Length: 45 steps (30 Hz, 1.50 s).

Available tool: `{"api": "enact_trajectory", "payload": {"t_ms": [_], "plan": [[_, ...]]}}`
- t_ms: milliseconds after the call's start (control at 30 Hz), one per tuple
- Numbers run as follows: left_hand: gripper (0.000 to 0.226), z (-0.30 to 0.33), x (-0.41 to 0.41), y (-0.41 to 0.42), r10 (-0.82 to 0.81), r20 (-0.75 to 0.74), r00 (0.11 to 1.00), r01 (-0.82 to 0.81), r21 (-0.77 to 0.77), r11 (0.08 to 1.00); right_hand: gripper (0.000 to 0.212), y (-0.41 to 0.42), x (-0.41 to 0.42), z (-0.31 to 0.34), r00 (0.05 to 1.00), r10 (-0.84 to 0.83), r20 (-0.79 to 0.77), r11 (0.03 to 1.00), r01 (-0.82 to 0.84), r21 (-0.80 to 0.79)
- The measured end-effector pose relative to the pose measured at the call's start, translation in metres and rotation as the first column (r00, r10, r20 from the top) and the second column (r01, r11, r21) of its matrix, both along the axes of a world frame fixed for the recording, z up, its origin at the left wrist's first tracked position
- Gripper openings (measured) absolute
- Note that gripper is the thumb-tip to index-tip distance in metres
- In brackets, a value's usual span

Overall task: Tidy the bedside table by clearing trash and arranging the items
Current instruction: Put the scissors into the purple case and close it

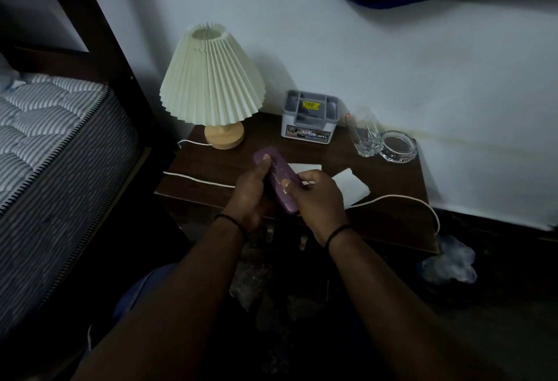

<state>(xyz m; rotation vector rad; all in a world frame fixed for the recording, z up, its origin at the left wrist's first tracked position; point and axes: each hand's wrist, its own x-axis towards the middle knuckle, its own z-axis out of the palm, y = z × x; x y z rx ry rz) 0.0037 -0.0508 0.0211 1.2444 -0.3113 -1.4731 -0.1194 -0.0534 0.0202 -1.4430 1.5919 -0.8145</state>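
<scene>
A long purple case [279, 174] is held above the front of the dark wooden bedside table [392, 214]. My left hand [249, 192] grips its left side with the thumb on top near the far end. My right hand [320, 196] grips the near end, thumb pressed on its top face. Two white folded tissues [351, 186] lie on the table behind my hands, partly hidden. A white cord [199, 180] runs across the table front. At the back stand a lamp with a pleated cream shade [211, 76], a grey organiser box [309, 118], a drinking glass [365, 134] and a glass ashtray [398, 146].
A bed with a striped mattress [51, 139] and dark frame stands to the left. A crumpled clear plastic bag [448, 261] lies on the dark floor to the right of the table. The white wall runs behind the table.
</scene>
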Motion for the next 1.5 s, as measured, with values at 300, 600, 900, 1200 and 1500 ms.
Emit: {"api": "enact_trajectory", "payload": {"t_ms": [300, 600, 900, 1200, 1500], "plan": [[0.041, 0.0, 0.023, -0.005, -0.071, 0.458, 0.886, 0.064, 0.031, 0.998, 0.047, 0.011, 0.018, 0.002, 0.972, 0.198, -0.128, 0.979, -0.202, -0.016], [0.03, -0.001, 0.049, -0.015, 0.044, 0.37, 0.928, -0.072, 0.064, 0.995, 0.054, -0.048, 0.061, 0.001, 0.93, -0.012, -0.367, 0.984, -0.053, -0.168], [0.02, -0.011, 0.062, -0.023, 0.171, 0.259, 0.951, -0.191, 0.056, 0.98, 0.062, -0.102, 0.107, -0.025, 0.916, -0.072, -0.394, 0.984, 0.001, -0.177], [0.021, -0.014, 0.061, -0.033, 0.156, 0.211, 0.965, -0.179, 0.097, 0.979, 0.064, -0.132, 0.103, -0.042, 0.847, -0.024, -0.532, 0.983, -0.076, -0.167], [0.032, -0.016, 0.059, -0.036, 0.142, 0.21, 0.967, -0.168, 0.111, 0.98, 0.067, -0.142, 0.104, -0.046, 0.84, -0.038, -0.542, 0.978, -0.079, -0.191]]}}
